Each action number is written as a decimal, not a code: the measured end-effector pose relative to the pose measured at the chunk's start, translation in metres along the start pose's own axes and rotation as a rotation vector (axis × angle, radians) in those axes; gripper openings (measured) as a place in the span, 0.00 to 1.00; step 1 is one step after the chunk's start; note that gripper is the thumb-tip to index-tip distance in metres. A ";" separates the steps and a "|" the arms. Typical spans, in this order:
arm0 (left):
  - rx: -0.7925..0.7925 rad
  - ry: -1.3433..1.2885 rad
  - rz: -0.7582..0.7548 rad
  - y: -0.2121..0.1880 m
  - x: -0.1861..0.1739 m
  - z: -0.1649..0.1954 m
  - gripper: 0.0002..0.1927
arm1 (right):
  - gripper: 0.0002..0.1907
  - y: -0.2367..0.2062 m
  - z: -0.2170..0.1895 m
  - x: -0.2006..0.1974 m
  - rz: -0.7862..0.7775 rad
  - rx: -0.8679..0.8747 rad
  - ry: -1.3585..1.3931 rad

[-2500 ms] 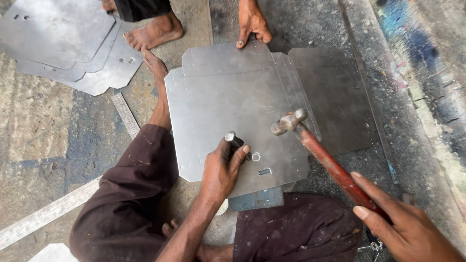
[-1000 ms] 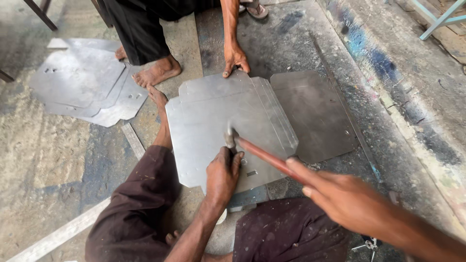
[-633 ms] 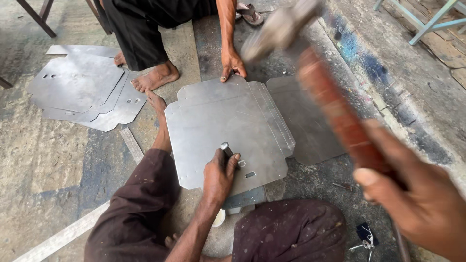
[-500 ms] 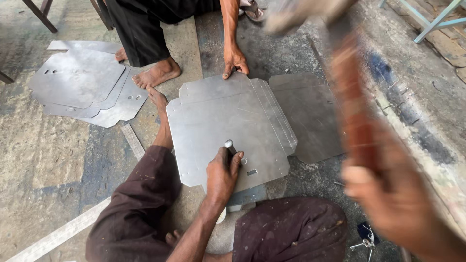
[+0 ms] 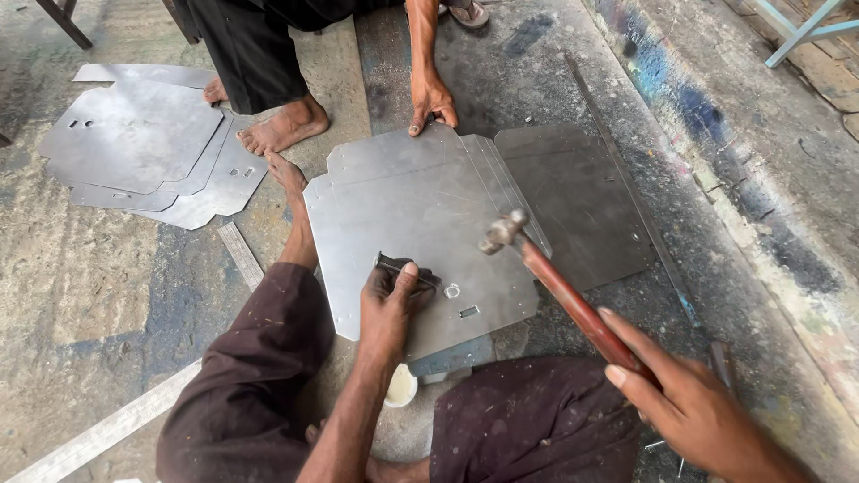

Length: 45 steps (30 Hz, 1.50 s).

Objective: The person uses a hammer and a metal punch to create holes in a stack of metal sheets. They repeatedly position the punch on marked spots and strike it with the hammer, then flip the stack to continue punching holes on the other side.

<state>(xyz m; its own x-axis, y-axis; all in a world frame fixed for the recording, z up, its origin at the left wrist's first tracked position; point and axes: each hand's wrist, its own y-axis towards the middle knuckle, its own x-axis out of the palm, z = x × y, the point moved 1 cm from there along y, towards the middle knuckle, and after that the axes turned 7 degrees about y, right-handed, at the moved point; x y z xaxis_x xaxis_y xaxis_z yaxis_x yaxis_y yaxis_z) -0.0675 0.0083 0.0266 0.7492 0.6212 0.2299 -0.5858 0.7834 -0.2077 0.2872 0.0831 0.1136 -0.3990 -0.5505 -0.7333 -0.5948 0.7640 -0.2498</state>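
Observation:
A cut sheet-metal panel [image 5: 403, 206] lies on the floor in front of me. My left hand [image 5: 389, 304] grips a short dark steel punch [image 5: 407, 271], laid low across the panel near two small punched holes [image 5: 461, 301]. My right hand [image 5: 689, 402] is closed on the red-brown handle of a hammer [image 5: 555, 286]; its steel head [image 5: 503, 231] hovers just above the panel, to the right of the punch. Another person's hand [image 5: 431, 103] presses down the panel's far edge.
A stack of similar cut metal sheets [image 5: 143, 143] lies at the far left beside the other person's bare feet [image 5: 282, 125]. A darker sheet [image 5: 573, 197] sits under the panel's right side. A metal strip [image 5: 98, 429] lies near left. A raised concrete ledge [image 5: 761, 179] runs along the right.
The hammer, raised high and blurred half a second ago, has come down to hover just above the panel. The punch now lies lower in my left hand.

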 end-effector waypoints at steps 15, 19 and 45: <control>0.315 1.191 -0.730 0.041 0.027 0.048 0.21 | 0.42 -0.091 0.093 0.099 0.297 0.384 0.716; 0.316 1.213 -0.718 0.040 0.029 0.051 0.20 | 0.41 -0.090 0.078 0.102 0.244 0.268 0.664; 0.397 1.298 -0.716 0.027 0.029 0.044 0.19 | 0.13 -0.092 0.008 0.010 0.387 0.076 0.656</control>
<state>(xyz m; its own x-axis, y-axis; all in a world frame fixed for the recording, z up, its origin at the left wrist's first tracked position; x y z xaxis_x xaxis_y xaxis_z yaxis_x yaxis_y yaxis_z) -0.0754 0.0478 0.0699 0.5223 -0.1571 -0.8382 0.1196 0.9867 -0.1104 0.3433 0.0101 0.1244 -0.9161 -0.3076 -0.2572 -0.2880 0.9511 -0.1119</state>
